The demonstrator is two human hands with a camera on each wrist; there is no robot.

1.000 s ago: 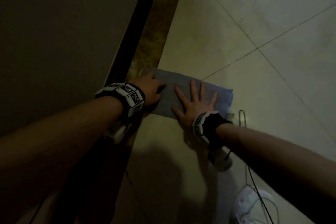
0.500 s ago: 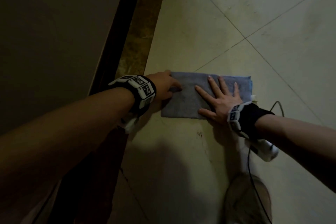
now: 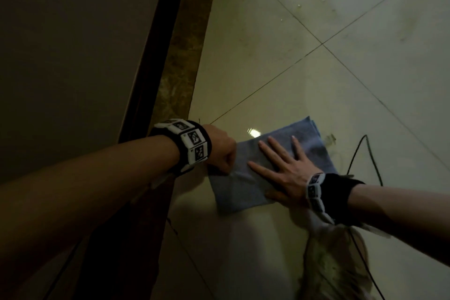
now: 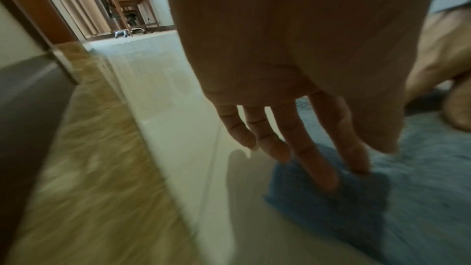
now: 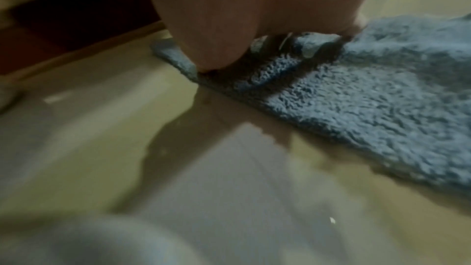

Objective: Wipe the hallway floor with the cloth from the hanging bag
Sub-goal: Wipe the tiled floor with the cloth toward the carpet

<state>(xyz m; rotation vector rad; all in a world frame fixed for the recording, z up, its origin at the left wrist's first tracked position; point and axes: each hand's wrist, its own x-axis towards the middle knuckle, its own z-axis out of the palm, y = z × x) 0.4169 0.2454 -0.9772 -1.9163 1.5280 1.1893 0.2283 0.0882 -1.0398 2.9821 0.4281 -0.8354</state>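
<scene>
- Cloth [image 3: 265, 165]: folded, blue, lying flat on the pale tiled floor [image 3: 316, 75], just to the right of the brown threshold strip [image 3: 185, 61].
- Long axis: runs diagonally in the head view, from the near-left corner up to the far-right corner, which lies close to a black cable [image 3: 355, 153].
- Right hand [image 3: 285, 173]: flat on the cloth, fingers straight and spread, palm over the near-right edge; it covers the middle and right part. Nothing gripped.
- Left hand [image 3: 220, 151]: at the cloth's left end, beside the strip. In the left wrist view its fingers [image 4: 313, 148] reach down nearly straight, with two tips pressing the corner and the other two off the cloth above bare tile. No pinch shown.
- Bearing: the cloth lies directly under both hands, so neither needs to reach.
- Judgement: wiping is under way. Open tile lies ahead and to the right. The next stroke probably runs that way, led by the right hand, which bears more of the cloth.
- Risk: the cable by the far corner could be caught.
</scene>
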